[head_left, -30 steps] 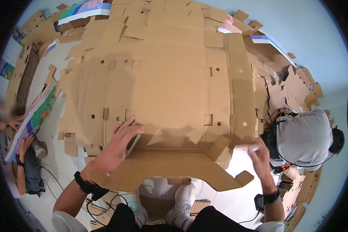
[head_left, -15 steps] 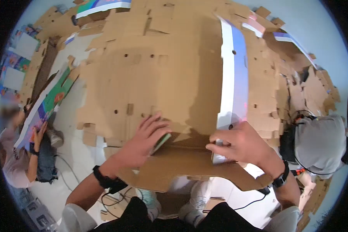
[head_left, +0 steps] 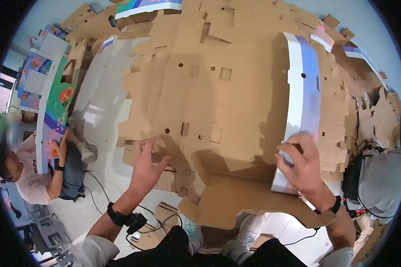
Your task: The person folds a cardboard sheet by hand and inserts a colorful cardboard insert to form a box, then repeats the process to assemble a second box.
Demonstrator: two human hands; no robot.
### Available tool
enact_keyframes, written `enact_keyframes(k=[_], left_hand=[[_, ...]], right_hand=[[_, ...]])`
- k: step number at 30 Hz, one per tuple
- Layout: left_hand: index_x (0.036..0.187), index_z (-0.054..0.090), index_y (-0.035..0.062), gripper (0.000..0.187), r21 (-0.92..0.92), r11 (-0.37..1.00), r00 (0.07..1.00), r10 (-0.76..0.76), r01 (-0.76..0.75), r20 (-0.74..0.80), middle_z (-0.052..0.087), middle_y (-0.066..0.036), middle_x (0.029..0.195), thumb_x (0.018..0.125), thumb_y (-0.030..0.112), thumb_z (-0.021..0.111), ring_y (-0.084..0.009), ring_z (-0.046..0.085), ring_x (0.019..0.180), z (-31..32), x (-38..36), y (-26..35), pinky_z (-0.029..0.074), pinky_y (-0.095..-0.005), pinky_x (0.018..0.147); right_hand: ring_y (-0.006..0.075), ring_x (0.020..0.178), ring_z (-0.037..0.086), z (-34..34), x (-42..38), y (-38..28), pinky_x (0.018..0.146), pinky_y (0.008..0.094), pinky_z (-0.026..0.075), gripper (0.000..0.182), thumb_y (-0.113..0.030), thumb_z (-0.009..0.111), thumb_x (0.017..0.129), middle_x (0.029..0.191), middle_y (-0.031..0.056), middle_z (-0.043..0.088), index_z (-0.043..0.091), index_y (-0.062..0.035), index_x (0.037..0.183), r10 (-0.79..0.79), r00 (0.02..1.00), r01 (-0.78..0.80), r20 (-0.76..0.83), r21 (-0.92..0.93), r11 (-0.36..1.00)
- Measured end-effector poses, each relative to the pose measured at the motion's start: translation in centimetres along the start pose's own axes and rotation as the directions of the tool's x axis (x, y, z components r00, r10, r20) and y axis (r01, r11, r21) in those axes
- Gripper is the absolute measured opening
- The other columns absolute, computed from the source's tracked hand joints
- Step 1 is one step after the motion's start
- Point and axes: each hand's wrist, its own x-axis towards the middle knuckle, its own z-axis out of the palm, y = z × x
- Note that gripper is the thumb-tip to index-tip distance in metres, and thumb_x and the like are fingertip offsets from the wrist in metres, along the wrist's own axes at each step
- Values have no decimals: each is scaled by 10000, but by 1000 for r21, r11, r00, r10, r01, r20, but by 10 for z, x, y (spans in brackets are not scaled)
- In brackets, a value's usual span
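A large sheet of brown cardboard [head_left: 240, 107] with punched holes and slots lies before me. Along its right side stands a folded-up panel [head_left: 296, 93], printed white and purple-blue. My right hand [head_left: 300, 162] has its fingers curled over the near end of this panel. At the near edge, a bent brown flap [head_left: 236, 200] sticks out toward my feet, its left corner piece tilted up. My left hand [head_left: 148, 162] is left of that flap, thumb and fingers spread with nothing between them, over the sheet's near-left edge.
To the left a seated person [head_left: 36, 173] holds a printed cardboard panel [head_left: 53, 107]. More cardboard sheets [head_left: 365, 107] are stacked at the right. A grey-covered object [head_left: 380, 182] stands at the right. Black cables [head_left: 162, 222] run across the floor near my feet.
My left hand has let go of the upright corner piece at the sheet's near edge, moved left and opened. The view has shifted left. My right hand stays at the printed panel.
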Motion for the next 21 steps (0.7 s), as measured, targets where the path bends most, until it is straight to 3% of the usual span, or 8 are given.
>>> enact_keyframes(k=[1, 4, 7, 10, 16, 21], left_hand=[[1511, 526, 152, 708, -136, 986, 995, -93, 97, 37, 460, -214, 1472, 876, 116, 838, -326, 566, 1246, -4, 1, 4, 561, -401, 926], [1487, 556, 155, 624, -512, 837, 978, -207, 192, 27, 559, -137, 1298, 908, 73, 775, -218, 637, 1076, -9, -5, 18, 580, -365, 786], [1403, 637, 146, 525, -174, 974, 986, 155, -142, 63, 591, -107, 1146, 899, 40, 740, -216, 661, 964, -28, -9, 24, 575, -354, 727], [1249, 715, 128, 383, 129, 875, 885, 458, -466, 86, 564, -108, 1063, 876, 40, 732, -225, 650, 841, -21, -9, 38, 548, -323, 654], [1062, 684, 84, 273, 7, 753, 747, 653, -658, 126, 504, -113, 971, 810, 123, 782, -254, 601, 683, -37, -21, 65, 544, -377, 635], [1028, 624, 79, 379, 129, 636, 641, 705, -761, 304, 495, -130, 1018, 792, 270, 850, -314, 615, 848, -31, -11, 94, 569, -443, 721]], right_hand=[[289, 837, 601, -1, 1, 0, 718, 426, 492, 221, -51, 841, 759, 945, 85, 580, 715, -60, 940, -5, 1000, 5, 25, -12, 1000], [290, 844, 586, -3, 3, 2, 714, 426, 481, 214, -50, 847, 750, 977, 90, 578, 713, -62, 916, -16, 997, 18, 73, -25, 1000], [291, 837, 582, 2, 1, 5, 721, 431, 479, 210, -43, 845, 742, 967, 88, 579, 712, -62, 903, -17, 998, 17, 68, 6, 1000], [293, 842, 583, -2, -1, 7, 727, 433, 477, 217, -35, 843, 731, 957, 91, 579, 711, -64, 901, -35, 994, 36, 104, -11, 999], [297, 851, 587, -5, 2, 9, 734, 438, 475, 223, -40, 842, 715, 947, 95, 579, 713, -68, 895, -74, 989, 78, 127, -31, 996], [289, 857, 591, -6, 0, 7, 765, 444, 472, 215, -79, 845, 724, 978, 91, 579, 712, -72, 891, -60, 987, 71, 148, -75, 995]])
